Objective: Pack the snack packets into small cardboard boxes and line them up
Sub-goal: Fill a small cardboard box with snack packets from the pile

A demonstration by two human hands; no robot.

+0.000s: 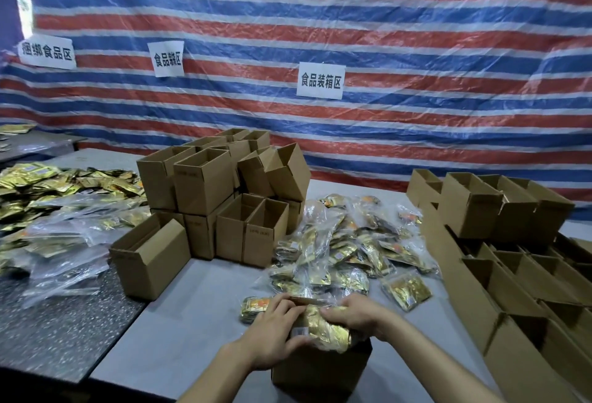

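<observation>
Nowhere near done, I'd say. The left hand (275,329) and right hand (355,314) both curl round a wad of gold packets (326,327), stuffing it into the open box (320,374) at the desk's (198,306) near edge. A big packet pile (346,249) and a stack of empty boxes (224,197) are still waiting.

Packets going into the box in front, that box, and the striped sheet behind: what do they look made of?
Packets: shiny gold foil or metallised film, going by the crinkled, mirror-like glints. Box: plain brown cardboard, matte, with crisp folded edges. Striped sheet: probably woven plastic tarpaulin, glossy and creased, catching the light in streaks.
</observation>
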